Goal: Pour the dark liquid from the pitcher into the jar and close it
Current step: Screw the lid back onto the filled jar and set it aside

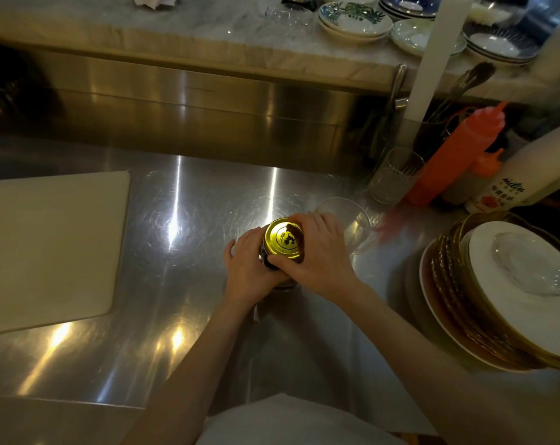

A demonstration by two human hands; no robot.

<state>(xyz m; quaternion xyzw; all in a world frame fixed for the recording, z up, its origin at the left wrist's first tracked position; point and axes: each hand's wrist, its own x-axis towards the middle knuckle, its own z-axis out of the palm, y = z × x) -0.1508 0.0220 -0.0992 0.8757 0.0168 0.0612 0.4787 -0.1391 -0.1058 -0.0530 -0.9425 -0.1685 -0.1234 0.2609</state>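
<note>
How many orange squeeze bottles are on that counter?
2, both at the right by the drinking glass: a tall one leaning left, and a shorter one just right of it, mostly hidden behind the white bottle. More may be hidden.

Work surface: stainless steel counter [182, 200], brushed, swirl-scratched, streaked with bright reflections of overhead light.
Backsplash: steel panel [208, 101] rising behind counter, warm yellowish glare.
Upper ledge: pale marble shelf [143, 24] with wooden edge, above backsplash.
Ledge contents: patterned plates [352, 19] stacked at right; clear glassware alongside.
Left of counter: white cutting board [47, 248], lying flat, rounded corners.
Right of counter: stack of plates [497, 300], white and gold-rimmed, clear glass dish on top.
Far right: orange squeeze bottle [455, 152], white labelled bottle [522, 175], drinking glass [394, 175], white upright post [429, 59].
Lighting: dim, warm, uneven.
</note>
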